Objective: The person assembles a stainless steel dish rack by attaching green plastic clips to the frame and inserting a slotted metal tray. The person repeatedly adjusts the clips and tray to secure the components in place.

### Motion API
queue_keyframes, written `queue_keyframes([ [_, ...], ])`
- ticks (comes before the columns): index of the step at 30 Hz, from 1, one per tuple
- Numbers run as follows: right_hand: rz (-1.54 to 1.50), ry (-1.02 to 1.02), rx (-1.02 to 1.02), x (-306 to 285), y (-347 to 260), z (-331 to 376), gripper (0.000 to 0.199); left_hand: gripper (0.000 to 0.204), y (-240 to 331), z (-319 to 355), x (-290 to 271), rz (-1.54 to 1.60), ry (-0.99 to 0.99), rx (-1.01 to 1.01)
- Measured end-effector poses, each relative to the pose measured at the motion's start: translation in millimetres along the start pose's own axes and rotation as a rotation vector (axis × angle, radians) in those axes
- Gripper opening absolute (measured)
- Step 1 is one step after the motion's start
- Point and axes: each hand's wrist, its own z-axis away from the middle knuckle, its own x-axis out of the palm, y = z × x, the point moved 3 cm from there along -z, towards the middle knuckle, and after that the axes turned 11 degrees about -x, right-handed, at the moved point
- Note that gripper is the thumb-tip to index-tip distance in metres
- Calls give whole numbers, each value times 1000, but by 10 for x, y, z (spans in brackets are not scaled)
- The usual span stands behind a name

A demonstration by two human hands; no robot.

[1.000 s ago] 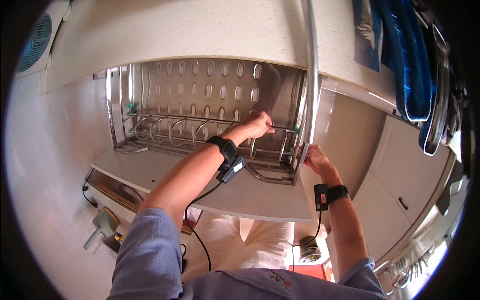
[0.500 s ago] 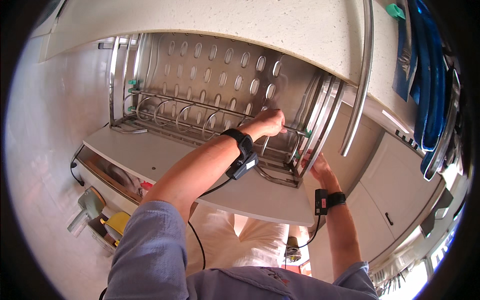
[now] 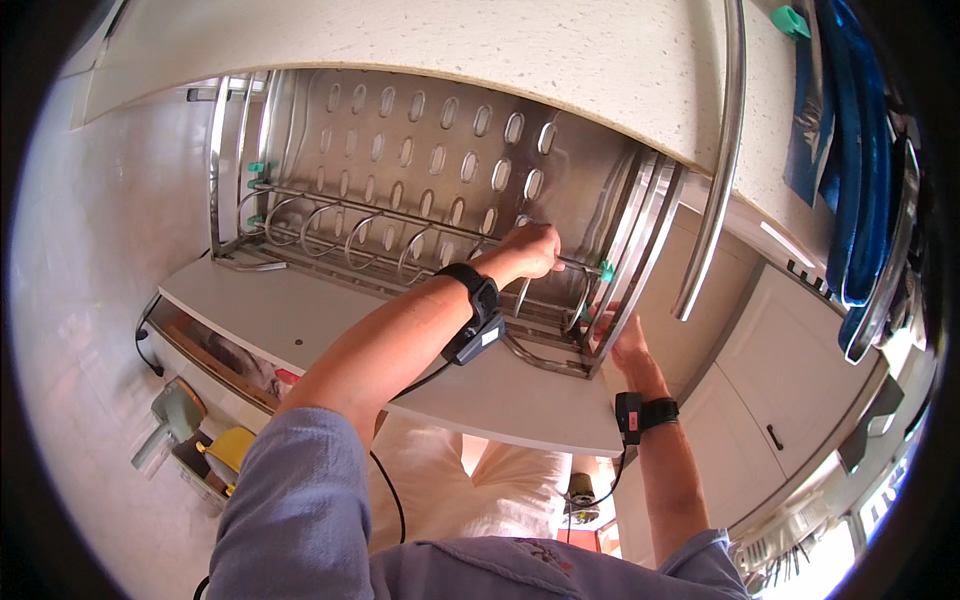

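Observation:
A stainless-steel dish rack [image 3: 640, 240] stands on a white board, with a slotted metal sheet [image 3: 410, 150] behind it. Across it runs a holder of curved wire loops [image 3: 352, 245] on thin rods. My left hand [image 3: 532, 250] is closed round the upper rod near its right end, beside an upper green clip [image 3: 606, 271]. At the right-hand posts, my right hand [image 3: 625, 335] has its bent fingers at a lower green clip [image 3: 587, 314]; the posts partly hide these fingers. Two more green clips [image 3: 256, 167] sit at the rack's left end.
A speckled pale counter [image 3: 450, 35] overhangs the rack. The white board [image 3: 480, 400] reaches toward my legs, above an open drawer [image 3: 220, 360]. A metal bar [image 3: 712, 200] and blue items [image 3: 860, 150] hang at right, by white cabinets [image 3: 745, 440]. Cables trail from both wrists.
The whole view has shifted slightly, so the rack sits a little further left in it. Both hands stay at the same spots on the rack, my left still gripping the rod.

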Motion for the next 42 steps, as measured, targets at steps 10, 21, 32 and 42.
queue_keyframes([
  [10, -32, -29, -23, -71, 43, -37, 30, 28, -9, -68, 28, -1, 18, -3],
  [21, 244, -41, -121, -122, 80, -40, 30, 30, -14, -86, 73, -33, -20, 6],
  [32, 18, 23, 56, -299, 244, -128, 30, 34, 56, -42, 74, -50, 9, 34],
  [42, 146, -11, 7, -100, 89, -98, 28, 37, -14, -76, 96, -17, 18, 5],
])
